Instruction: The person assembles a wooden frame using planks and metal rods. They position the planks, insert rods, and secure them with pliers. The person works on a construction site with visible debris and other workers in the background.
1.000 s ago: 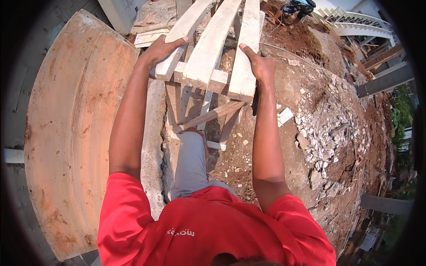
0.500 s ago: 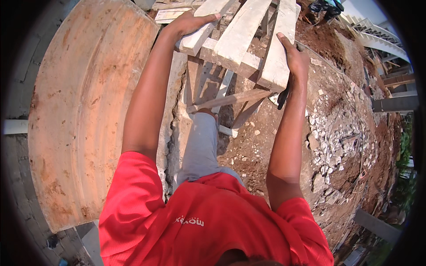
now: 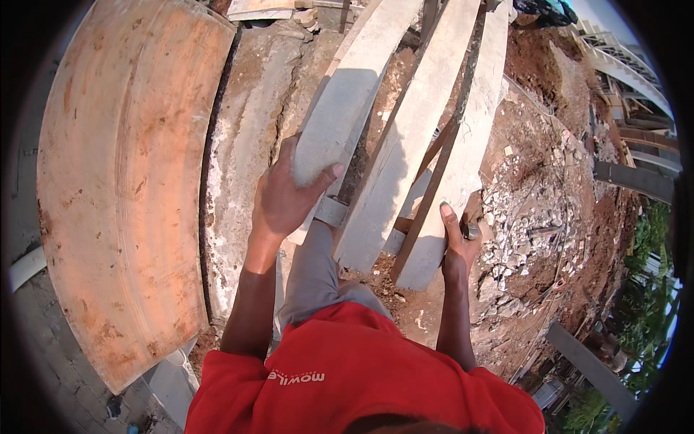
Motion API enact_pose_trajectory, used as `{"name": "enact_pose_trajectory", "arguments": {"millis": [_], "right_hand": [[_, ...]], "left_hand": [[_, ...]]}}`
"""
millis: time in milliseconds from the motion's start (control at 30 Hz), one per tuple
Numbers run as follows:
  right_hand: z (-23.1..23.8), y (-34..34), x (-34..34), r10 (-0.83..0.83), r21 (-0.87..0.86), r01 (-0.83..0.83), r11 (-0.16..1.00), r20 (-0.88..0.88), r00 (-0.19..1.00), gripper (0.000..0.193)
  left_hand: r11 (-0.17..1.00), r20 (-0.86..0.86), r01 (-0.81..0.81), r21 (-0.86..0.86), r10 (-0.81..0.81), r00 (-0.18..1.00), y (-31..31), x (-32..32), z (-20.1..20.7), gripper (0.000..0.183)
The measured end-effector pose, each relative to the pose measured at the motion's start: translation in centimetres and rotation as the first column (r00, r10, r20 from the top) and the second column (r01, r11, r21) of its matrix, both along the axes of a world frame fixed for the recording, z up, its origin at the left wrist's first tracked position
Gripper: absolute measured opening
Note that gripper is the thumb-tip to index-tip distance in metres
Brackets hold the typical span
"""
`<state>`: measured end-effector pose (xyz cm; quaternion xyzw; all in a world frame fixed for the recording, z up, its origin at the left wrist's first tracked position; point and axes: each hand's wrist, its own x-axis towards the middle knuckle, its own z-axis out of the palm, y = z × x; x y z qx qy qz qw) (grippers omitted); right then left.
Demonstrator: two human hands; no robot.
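Left hand (image 3: 283,197), 9 o'clock, half-open, gripping left plank (image 3: 340,119); right hand (image 3: 460,252), 3 o'clock, half-open, gripping right plank (image 3: 463,166); thumbs lying on top.

Red shirt (image 3: 383,365) (short-sleeved), grey trousers (image 3: 311,273)

Whitish planks (image 3: 413,130), red shirt (image 3: 390,362)

The ground (image 3: 524,163) is rough brown earth, with reddish loose soil (image 3: 531,65) toward the far right. Pale broken rubble (image 3: 522,253) lies scattered directly on its right side. A cracked concrete strip (image 3: 242,145) runs along the left. Beyond that, a broad stained wooden panel (image 3: 130,188) spans grey paving (image 3: 43,318), though whether it touches is hard to tell.
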<state>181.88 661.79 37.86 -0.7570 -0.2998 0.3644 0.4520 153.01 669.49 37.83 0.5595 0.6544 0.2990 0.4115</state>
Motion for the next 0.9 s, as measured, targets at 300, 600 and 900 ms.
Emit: {"name": "enact_pose_trajectory", "arguments": {"millis": [300,600,900], "right_hand": [[3.3,12.5,2.4,-0.108,-0.122,0.147,0.981,0.281,0.954,0.065],[2.7,19.2,1.2,-0.002,-0.165,0.159,0.973,0.688,0.725,0.089],[4.4,20.0,3.6,0.170,-0.364,0.097,0.926,0.634,0.755,0.092]], "left_hand": [[0.982,-0.084,-0.056,-0.182,0.042,0.996,1.2,0.1,1.1,0.074],[0.977,-0.026,-0.067,-0.204,0.063,0.998,1.8,0.4,2.6,0.078],[0.984,-0.056,-0.069,-0.162,0.061,0.997,1.6,0.9,2.3,0.074]]}}
